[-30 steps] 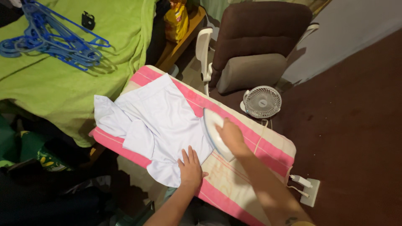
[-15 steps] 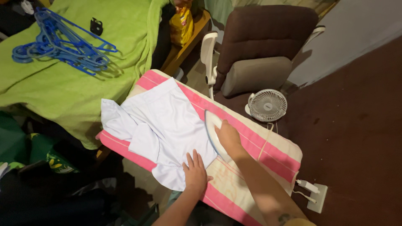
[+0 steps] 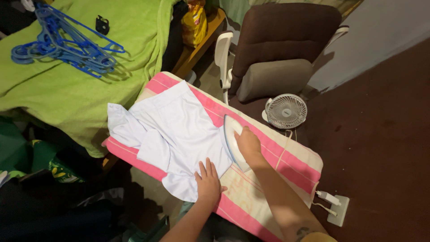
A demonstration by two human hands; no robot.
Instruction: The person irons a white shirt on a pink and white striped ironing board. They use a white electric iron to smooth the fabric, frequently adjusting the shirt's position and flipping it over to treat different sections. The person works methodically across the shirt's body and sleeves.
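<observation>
Iron nudged forward, right hand gripping

Light falls from above onto my ironing board, so the white garment glares a little and loses its folds near the board's far edge. The green blanket is bright too, with crisp shadows under the blue hangers. Below the board's near-left corner everything sinks into murky dark. My right hand looks slightly soft; straight lines bend toward the picture's edges.
</observation>
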